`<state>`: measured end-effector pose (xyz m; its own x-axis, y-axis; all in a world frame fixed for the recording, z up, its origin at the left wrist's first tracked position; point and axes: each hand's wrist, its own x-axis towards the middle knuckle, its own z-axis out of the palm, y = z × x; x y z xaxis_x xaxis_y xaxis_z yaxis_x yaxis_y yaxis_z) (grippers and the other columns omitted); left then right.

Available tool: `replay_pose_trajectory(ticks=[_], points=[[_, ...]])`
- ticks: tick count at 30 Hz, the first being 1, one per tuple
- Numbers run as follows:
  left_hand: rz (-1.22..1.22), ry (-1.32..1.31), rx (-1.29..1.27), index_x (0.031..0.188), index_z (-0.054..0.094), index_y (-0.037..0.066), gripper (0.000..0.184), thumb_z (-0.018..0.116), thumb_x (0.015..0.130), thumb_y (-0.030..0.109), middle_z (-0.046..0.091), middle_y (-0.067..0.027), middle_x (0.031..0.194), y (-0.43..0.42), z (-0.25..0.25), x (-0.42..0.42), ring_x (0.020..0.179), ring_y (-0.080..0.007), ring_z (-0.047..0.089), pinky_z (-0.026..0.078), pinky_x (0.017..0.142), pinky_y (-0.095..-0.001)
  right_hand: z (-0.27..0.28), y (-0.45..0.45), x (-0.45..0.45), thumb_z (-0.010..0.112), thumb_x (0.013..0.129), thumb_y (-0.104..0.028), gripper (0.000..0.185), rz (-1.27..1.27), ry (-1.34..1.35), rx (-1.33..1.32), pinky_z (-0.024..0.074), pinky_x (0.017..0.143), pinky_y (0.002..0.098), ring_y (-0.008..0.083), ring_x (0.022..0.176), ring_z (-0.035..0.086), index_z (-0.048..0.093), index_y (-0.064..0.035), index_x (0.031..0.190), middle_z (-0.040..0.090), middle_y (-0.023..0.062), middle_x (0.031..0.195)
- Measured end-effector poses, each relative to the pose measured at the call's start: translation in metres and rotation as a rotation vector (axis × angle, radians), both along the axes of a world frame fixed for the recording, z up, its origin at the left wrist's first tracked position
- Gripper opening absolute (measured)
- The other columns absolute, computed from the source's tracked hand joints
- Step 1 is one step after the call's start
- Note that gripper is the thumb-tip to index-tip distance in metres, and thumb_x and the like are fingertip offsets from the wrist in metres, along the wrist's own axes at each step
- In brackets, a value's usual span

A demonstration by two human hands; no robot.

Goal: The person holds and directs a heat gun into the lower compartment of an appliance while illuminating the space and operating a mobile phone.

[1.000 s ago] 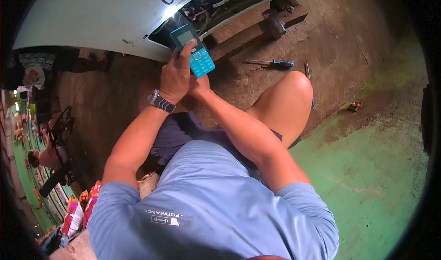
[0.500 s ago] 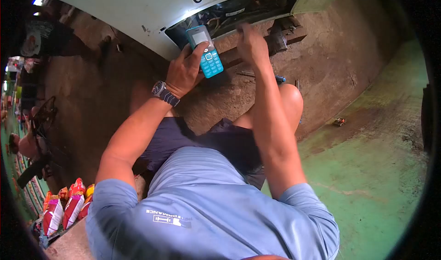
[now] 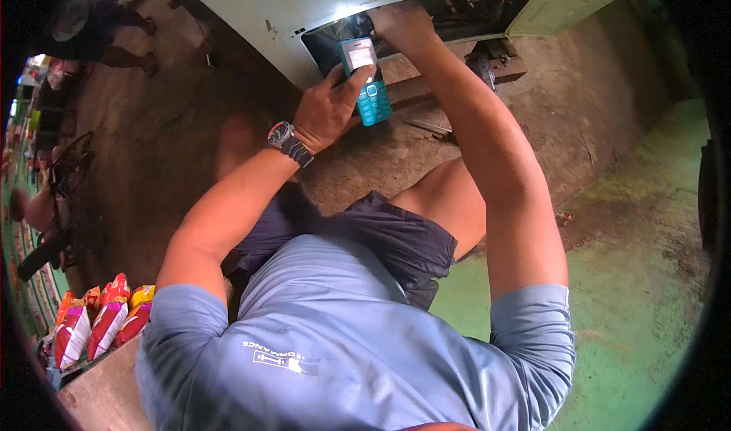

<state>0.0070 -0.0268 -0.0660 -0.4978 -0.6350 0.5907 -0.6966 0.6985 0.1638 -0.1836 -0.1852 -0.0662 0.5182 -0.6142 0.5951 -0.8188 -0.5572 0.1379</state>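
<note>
My left hand (image 3: 324, 113) is closed around a teal keypad phone (image 3: 373, 105), its thumb lying across the front below the lit screen. A bright light shines at the phone's far end, by the edge of the opening (image 3: 476, 16) low in a white appliance panel (image 3: 266, 4). Over that opening is my right hand (image 3: 403, 27), reaching in just beyond the phone. Its fingertips are lost among dark parts and wiring, so their grip is hidden. The panel carries the printed word CYCLOPENTANE.
A dark metal part (image 3: 481, 69) sits under the panel's right side. A thin rod-like tool (image 3: 430, 128) lies on the stained floor. Red snack packets (image 3: 106, 328) stand at my left. Another person's leg (image 3: 129, 59) shows at upper left.
My right hand has moved left and up, from in front of the opening to inside its edge. My left hand and the phone appear slightly further right as the view shifts.
</note>
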Motion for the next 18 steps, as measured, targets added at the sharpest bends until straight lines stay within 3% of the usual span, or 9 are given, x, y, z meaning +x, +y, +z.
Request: replay_pose_trajectory(ticks=[3,6,8,10,11,14,18], points=[[-0.019,0.043,0.021,0.144,0.042,0.024,0.071,0.071,0.082,0.009,0.061,-0.022,0.123,0.001,0.001,-0.002,0.079,-0.0408,0.069,0.06,0.062,-0.0449,-0.006,-0.009,-0.001,0.05,0.094,-0.022,0.033,0.054,-0.039,0.0,0.0535,0.092,0.0496,0.0364,0.111,0.065,0.062,-0.0121,0.123,0.066,0.0184,0.122],[-0.005,0.035,0.033,0.144,0.042,0.024,0.07,0.071,0.082,0.008,0.061,-0.0219,0.122,0.003,0.001,-0.002,0.079,-0.0408,0.069,0.06,0.062,-0.0451,-0.013,-0.027,-0.002,0.048,0.096,-0.023,0.034,0.19,-0.228,-0.055,0.0504,0.095,0.0498,0.0397,0.112,0.064,0.062,-0.0101,0.123,0.065,0.0209,0.124],[0.013,0.012,0.062,0.145,0.041,0.023,0.074,0.075,0.08,0.011,0.062,-0.0228,0.122,0.001,-0.003,0.0,0.079,-0.0413,0.069,0.06,0.062,-0.0453,0.01,-0.033,-0.001,0.048,0.096,-0.026,0.034,0.213,-0.169,-0.086,0.0477,0.097,0.0499,0.0396,0.113,0.062,0.065,-0.0079,0.119,0.067,0.0215,0.12],[0.016,-0.006,0.038,0.145,0.041,0.022,0.076,0.077,0.079,0.013,0.062,-0.0235,0.121,-0.001,-0.003,0.001,0.081,-0.0418,0.068,0.06,0.063,-0.0457,0.032,-0.03,0.01,0.052,0.095,-0.038,0.043,0.061,-0.111,0.454,0.0447,0.104,0.0491,0.0367,0.122,0.058,0.063,-0.0099,0.126,0.063,0.0178,0.132],[0.014,-0.022,0.02,0.146,0.041,0.021,0.079,0.079,0.077,0.015,0.061,-0.0243,0.121,-0.002,-0.003,0.0,0.082,-0.0423,0.068,0.06,0.063,-0.046,0.033,-0.033,0.015,0.053,0.095,-0.039,0.044,0.131,-0.179,0.507,0.0458,0.103,0.0485,0.0343,0.119,0.06,0.063,-0.0092,0.126,0.064,0.0167,0.131],[0.015,-0.011,0.031,0.146,0.04,0.019,0.082,0.081,0.075,0.017,0.061,-0.0243,0.122,0.001,0.001,-0.002,0.085,-0.043,0.068,0.059,0.064,-0.0465,0.03,-0.048,0.03,0.055,0.094,-0.038,0.038,0.252,-0.174,0.287,0.0499,0.095,0.0456,0.0328,0.11,0.064,0.068,-0.0086,0.115,0.07,0.0155,0.118],[0.007,0.024,0.079,0.146,0.041,0.02,0.084,0.083,0.073,0.017,0.062,-0.0237,0.121,0.004,0.006,-0.006,0.087,-0.0425,0.068,0.06,0.066,-0.0464,0.034,-0.079,0.043,0.054,0.094,-0.039,0.039,0.246,-0.141,0.257,0.0493,0.096,0.0459,0.0333,0.111,0.063,0.067,-0.0089,0.116,0.069,0.0156,0.119]])
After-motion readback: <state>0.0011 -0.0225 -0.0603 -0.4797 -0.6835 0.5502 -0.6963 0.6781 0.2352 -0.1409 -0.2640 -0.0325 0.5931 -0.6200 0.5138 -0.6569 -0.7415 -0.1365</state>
